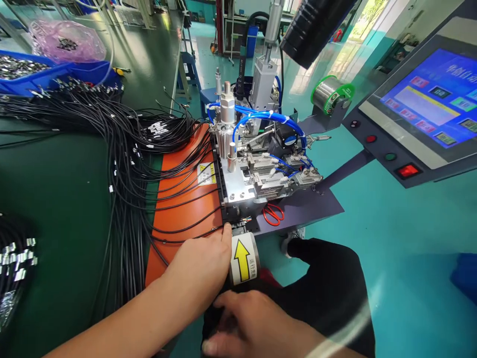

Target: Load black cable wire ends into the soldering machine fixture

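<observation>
My left hand (206,258) reaches across the orange plate, its index finger stretched out. The fingertip rests at the machine's black front edge, where a black cable (190,238) runs in; its other fingers are mostly hidden. Just past the fingertip, thin coloured wire ends (246,219) show in a slot of the machine (238,189). Beside this hand is a round cover (244,258) with a yellow arrow. My right hand (249,318) is low over my lap, thumb and index finger apart, with nothing visible between them.
Several black cables lie across the orange plate (175,199) from a large bundle (126,219) on the green table. Red-handled scissors (274,215) lie by the machine. A solder spool (331,94) and a control screen (428,99) stand right. Blue trays (55,87) are far left.
</observation>
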`<state>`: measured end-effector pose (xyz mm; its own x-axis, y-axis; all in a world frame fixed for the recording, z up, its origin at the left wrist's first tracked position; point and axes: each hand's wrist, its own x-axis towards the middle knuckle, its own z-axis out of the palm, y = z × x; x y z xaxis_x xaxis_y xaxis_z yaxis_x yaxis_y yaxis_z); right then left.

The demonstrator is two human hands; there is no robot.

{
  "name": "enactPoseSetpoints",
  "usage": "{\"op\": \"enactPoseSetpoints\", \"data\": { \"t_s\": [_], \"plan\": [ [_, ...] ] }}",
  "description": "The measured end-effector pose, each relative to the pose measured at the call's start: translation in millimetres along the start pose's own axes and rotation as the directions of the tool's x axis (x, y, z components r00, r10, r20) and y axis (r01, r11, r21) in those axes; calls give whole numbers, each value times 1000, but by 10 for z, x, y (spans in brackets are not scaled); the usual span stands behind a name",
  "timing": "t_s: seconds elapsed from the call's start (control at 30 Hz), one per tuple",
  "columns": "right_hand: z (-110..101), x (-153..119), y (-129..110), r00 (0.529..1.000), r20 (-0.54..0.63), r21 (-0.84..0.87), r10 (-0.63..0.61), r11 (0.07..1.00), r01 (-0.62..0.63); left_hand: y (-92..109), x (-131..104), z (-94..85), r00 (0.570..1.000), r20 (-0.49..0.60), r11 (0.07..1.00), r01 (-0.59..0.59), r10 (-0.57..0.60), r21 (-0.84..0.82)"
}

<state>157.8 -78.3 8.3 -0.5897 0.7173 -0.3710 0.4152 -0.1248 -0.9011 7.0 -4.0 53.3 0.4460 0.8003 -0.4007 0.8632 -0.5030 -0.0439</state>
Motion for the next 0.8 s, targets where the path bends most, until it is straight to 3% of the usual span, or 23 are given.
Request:
{"op": "enactPoseSetpoints", "data": {
  "t_s": [0.07,0.13,0.23,0.33,0.53,0.63,0.8],
  "plan": [
    [116,66,58,995,92,81,28,996,-36,2,-10,-7,1000,12,1000,4,-4,10],
    [142,117,75,995,97,125,24,991,-36,3,-23,-8,999,-27,1000,29,-29,9],
    [16,118,-1,1000,-6,121,-18,992,18,15,-33,9,986,-167,995,-10,-7,-101],
    [-244,88,-115,986,-156,39,-53,997,60,27,-7,66,943,-319,940,-193,99,-280],
    [-705,184,-122,887,-448,-63,-116,993,98,-21,118,226,853,-518,787,-359,59,-502],
    [-755,269,-35,884,-465,78,-57,991,104,-49,172,272,822,-566,752,-409,57,-518],
    [-692,314,89,849,-528,210,-6,968,137,-36,245,382,747,-664,777,-419,2,-469]
  ]
}}
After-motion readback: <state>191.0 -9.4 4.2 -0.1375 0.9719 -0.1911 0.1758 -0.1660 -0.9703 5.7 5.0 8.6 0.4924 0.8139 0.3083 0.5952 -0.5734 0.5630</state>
